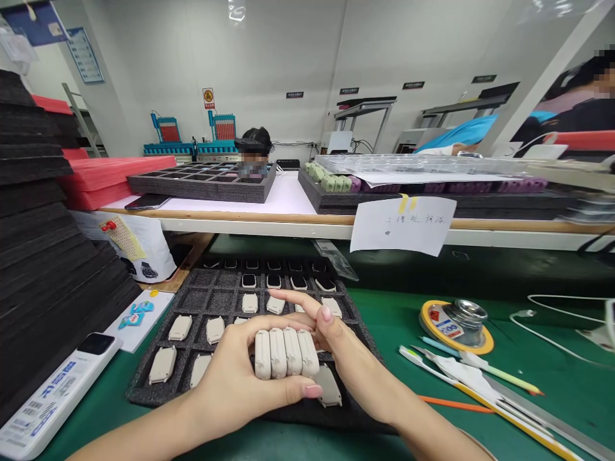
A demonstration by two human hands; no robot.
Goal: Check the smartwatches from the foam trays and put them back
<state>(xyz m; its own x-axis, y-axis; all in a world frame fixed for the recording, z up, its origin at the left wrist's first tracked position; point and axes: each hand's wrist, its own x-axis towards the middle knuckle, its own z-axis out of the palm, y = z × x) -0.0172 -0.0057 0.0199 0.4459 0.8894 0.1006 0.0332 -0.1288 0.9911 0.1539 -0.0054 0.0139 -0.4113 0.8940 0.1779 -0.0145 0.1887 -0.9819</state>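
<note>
Off-white cases [286, 353], four: side by side in a row, above the near part of the foam tray [196, 301]. Left hand [233, 374]: closed about the row, thumb along its lower side, fingers over the top. Right hand [353, 355]: at the row's right end, thumb and forefinger extended; other fingers behind the row, so whether it grips cannot be told.

Tray: dark, gridded, on green table [384, 307]. Seated cases [163, 365]: from the near left corner to the near right; dark-faced units [248, 280] in the far rows. Several cells towards the far left corner show bare foam.

Stage, as judged: partway; four gathered in hand, many seated in cells. Direction of transfer not shown.

Off the tray's left edge: white box [57, 397]. Off its right edge: orange strip [459, 404], yellow reel [483, 339], cable [538, 314].

Beyond: shelf [269, 224], with note [403, 224] on its front edge; green pieces [336, 179]; purple pieces [471, 187].

Obscured: cells behind both hands; rear of the held row; farthest tray row, dim under the shelf; note's writing, illegible; co-worker [571, 115] at right, cut off.
</note>
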